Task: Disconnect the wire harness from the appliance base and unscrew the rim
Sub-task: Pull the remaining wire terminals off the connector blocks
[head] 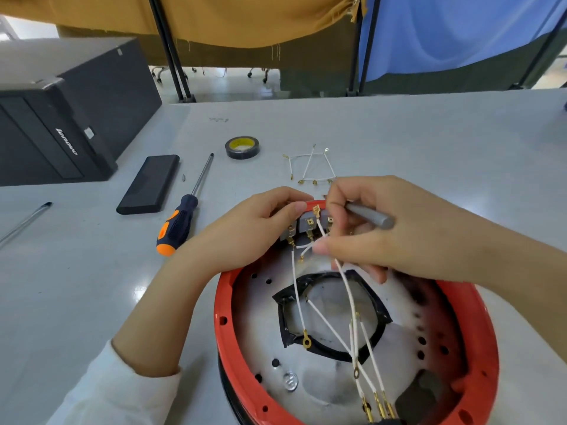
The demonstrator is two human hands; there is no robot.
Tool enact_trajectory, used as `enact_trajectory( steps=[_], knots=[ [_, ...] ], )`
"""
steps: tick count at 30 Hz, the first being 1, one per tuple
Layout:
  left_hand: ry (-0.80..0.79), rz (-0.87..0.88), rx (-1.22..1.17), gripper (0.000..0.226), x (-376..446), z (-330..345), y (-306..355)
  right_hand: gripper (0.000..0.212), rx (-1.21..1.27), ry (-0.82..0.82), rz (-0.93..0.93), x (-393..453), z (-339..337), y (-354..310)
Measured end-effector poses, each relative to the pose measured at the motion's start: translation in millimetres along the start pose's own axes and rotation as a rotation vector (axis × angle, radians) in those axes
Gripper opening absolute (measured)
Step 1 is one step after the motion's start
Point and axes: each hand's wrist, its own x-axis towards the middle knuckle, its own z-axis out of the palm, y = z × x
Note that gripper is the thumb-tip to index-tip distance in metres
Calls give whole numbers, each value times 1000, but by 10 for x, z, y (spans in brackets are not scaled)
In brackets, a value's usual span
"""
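Observation:
The appliance base [264, 317] lies upside down in front of me, a grey perforated plate ringed by a red rim [221, 320]. White harness wires [346, 289] with brass terminals run from grey switch blocks [306, 225] at the far rim down across the plate. My left hand [245, 231] grips the far rim beside the switch blocks. My right hand [399, 234] pinches a white wire near the terminals and holds a grey tool handle [372, 217] across its fingers.
On the grey table lie an orange and blue screwdriver [184, 219], a black flat case [150, 184], a roll of black tape [242, 146], loose white wires [313, 167] and a second tool [24, 222] at left. A black computer tower [61, 118] stands at the left.

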Motion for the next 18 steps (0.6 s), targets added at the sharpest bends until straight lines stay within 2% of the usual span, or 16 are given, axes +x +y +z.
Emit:
enact_trajectory(
  steps=[6,10,12,18],
  knots=[
    [-12,-8,-11,27,-4,1,-4,24,346,286,35,232,-167,63],
    [-4,-16,-13,25,-16,-1,3,23,584,497,201,602,-251,281],
    [-2,-18,-11,24,-18,-4,5,21,586,518,310,828,-281,391],
    [-4,-20,-16,25,-19,-4,3,7,412,437,535,1354,-318,665]
  ],
)
